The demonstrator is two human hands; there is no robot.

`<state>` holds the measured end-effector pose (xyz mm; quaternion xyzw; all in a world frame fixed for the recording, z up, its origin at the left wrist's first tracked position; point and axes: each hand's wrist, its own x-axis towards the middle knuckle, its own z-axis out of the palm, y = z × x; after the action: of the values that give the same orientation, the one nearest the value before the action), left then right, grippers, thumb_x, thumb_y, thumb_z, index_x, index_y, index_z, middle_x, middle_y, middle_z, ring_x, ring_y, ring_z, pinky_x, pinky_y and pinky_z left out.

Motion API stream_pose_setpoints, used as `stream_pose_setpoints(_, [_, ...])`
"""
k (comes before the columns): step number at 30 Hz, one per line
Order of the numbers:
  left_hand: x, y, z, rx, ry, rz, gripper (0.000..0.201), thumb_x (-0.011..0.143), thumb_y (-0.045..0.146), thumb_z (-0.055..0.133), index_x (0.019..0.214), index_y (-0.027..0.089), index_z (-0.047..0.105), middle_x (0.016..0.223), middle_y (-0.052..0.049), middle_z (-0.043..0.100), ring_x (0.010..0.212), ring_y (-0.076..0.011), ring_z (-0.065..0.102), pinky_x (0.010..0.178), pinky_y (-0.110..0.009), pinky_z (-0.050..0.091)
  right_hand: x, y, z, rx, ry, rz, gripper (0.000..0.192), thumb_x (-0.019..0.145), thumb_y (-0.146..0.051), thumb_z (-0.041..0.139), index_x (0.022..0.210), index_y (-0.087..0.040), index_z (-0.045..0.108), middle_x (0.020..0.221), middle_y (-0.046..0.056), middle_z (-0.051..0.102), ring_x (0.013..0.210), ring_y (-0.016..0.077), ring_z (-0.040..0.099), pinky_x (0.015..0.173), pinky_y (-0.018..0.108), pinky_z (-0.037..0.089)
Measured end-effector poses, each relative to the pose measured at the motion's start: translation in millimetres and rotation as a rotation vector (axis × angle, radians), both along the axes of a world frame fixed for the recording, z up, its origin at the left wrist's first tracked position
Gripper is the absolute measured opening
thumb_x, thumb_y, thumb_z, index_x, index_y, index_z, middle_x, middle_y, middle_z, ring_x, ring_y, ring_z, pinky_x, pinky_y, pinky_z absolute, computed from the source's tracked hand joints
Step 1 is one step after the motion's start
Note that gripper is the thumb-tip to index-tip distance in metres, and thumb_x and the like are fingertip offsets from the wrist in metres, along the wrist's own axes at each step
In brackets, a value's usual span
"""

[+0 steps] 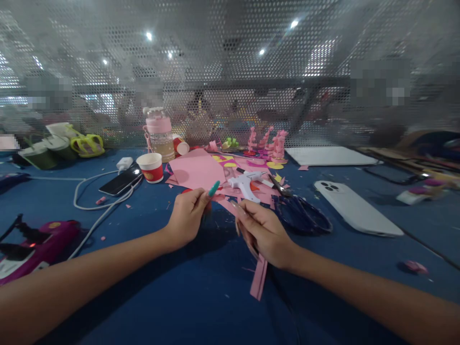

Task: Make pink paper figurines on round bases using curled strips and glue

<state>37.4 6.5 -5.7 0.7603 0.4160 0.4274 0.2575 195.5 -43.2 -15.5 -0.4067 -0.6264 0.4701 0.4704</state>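
Pinching a pink paper strip (259, 278), both hands (187, 215) (266, 232) over bare blue table (187, 297).

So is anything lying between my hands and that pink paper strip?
No. The right hand already holds the long pink paper strip, and the left hand pinches a small piece at its far end. Nothing sits between them.

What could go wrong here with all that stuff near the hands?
1. The scissors lie right beside the right hand; a careless reach could catch the blades.
2. The glue gun sits on the paper scraps just past both hands; if hot, it might burn fingers or stick the scraps.
3. The thin pink strip, pinched by both the right and left hand, could tear if pulled hard.
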Motion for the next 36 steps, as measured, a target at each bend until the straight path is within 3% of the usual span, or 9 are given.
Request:
stream_pose_setpoints(7, [0, 1, -3.8, -0.07, -0.107, -0.03, 0.037, 0.084, 0.037, 0.038, 0.054, 0.017, 0.043, 0.043, 0.006, 0.04, 0.037, -0.005, 0.035, 0.037, -0.018, 0.027, 1, 1, 0.4, 0.147, -0.116, -0.126, 0.036, 0.084, -0.048, 0.037, 0.061, -0.021, 0.042, 0.036, -0.009, 0.032, 0.028, 0.0055, 0.03, 0.03, 0.019, 0.025])
stream_pose_setpoints(13, [1, 4, -7.5, -0.141, -0.213, -0.036, 0.038, 0.083, 0.042, 0.039, 0.055, 0.017, 0.044, 0.043, 0.004, 0.042, 0.036, -0.0049, 0.035, 0.035, -0.019, 0.027, -1, 0, 4.1, 0.199, -0.212, -0.154, 0.034, 0.084, -0.043, 0.038, 0.06, -0.021, 0.043, 0.036, -0.008, 0.032, 0.031, 0.0061, 0.031, 0.033, 0.02, 0.024])
stream_pose_setpoints(24, [1, 1, -3.5, -0.12, -0.168, -0.043, 0.04, 0.083, 0.043, 0.038, 0.053, 0.017, 0.041, 0.041, 0.005, 0.037, 0.036, -0.0047, 0.031, 0.035, -0.019, 0.025, 2, 0, 5.6, 0.279, -0.365, -0.146, 0.027, 0.083, -0.035, 0.039, 0.061, -0.019, 0.042, 0.043, -0.006, 0.037, 0.036, 0.0064, 0.035, 0.038, 0.021, 0.029])
stream_pose_setpoints(27, [1, 2, -4.7, -0.127, -0.136, -0.088, 0.041, 0.084, 0.043, 0.036, 0.052, 0.017, 0.04, 0.042, 0.006, 0.035, 0.037, -0.0048, 0.03, 0.036, -0.018, 0.025, 4, 2, 10.8, 0.32, -0.483, -0.177, 0.019, 0.077, -0.037, 0.048, 0.08, -0.017, 0.047, 0.055, -0.002, 0.051, 0.045, 0.0103, 0.047, 0.045, 0.024, 0.039])
stream_pose_setpoints(29, [2, 3, -5.3, -0.139, -0.113, -0.129, 0.042, 0.083, 0.045, 0.035, 0.053, 0.017, 0.04, 0.043, 0.006, 0.034, 0.038, -0.0049, 0.029, 0.037, -0.018, 0.024, 5, 4, 13.8, 0.427, -0.516, -0.253, 0.033, 0.072, -0.04, 0.055, 0.093, -0.016, 0.046, 0.076, 0.005, 0.058, 0.064, 0.0157, 0.056, 0.057, 0.029, 0.046])
stream_pose_setpoints(32, [3, 3, -3.9, -0.129, -0.046, -0.197, 0.041, 0.083, 0.045, 0.033, 0.054, 0.017, 0.038, 0.045, 0.006, 0.033, 0.039, -0.0053, 0.027, 0.038, -0.019, 0.022, 6, 8, 16.0, 0.583, -0.506, -0.304, 0.046, 0.066, -0.042, 0.064, 0.101, -0.017, 0.048, 0.098, 0.011, 0.056, 0.086, 0.0208, 0.056, 0.073, 0.035, 0.047])
stream_pose_setpoints(36, [3, -2, 0.1, -0.106, 0.036, -0.297, 0.037, 0.083, 0.041, 0.031, 0.056, 0.017, 0.038, 0.045, 0.007, 0.032, 0.04, -0.0058, 0.027, 0.039, -0.019, 0.023, 4, 11, 17.3, 0.618, -0.464, -0.252, 0.033, 0.068, -0.033, 0.067, 0.094, -0.016, 0.056, 0.085, 0.006, 0.063, 0.077, 0.0165, 0.06, 0.069, 0.03, 0.049])
